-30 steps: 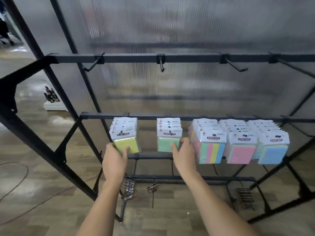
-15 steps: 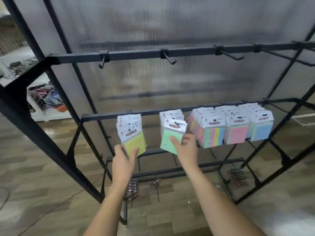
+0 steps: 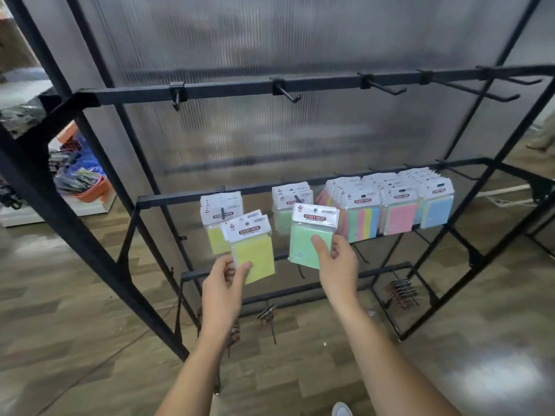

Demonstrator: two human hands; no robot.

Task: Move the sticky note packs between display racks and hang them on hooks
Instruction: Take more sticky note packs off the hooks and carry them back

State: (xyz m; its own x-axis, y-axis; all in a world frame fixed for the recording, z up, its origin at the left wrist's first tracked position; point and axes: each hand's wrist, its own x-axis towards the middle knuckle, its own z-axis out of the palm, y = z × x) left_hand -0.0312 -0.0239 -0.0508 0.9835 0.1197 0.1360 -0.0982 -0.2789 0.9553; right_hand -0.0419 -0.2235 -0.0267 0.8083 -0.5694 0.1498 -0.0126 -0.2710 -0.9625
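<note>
My left hand (image 3: 223,283) grips yellow sticky note packs (image 3: 255,252), two by the look of the white header cards, held clear of their hook. My right hand (image 3: 338,265) holds a green sticky note pack (image 3: 306,244) by its lower right corner, also off the hook. Behind them, more yellow packs (image 3: 214,216) and green packs (image 3: 285,202) still hang from the middle bar (image 3: 168,199) of the black display rack. Multicolour packs (image 3: 362,219), pink packs (image 3: 401,216) and blue packs (image 3: 437,210) hang to the right.
The upper bar (image 3: 228,90) carries several bare hooks (image 3: 286,93). Loose metal hooks (image 3: 401,291) lie low in the rack at the right. A ribbed translucent panel backs the rack. An orange basket (image 3: 90,187) sits on a shelf at far left. The floor is wood-patterned.
Both hands have pulled their packs forward off the hooks and toward me. The view has shifted left and back from the rack.
</note>
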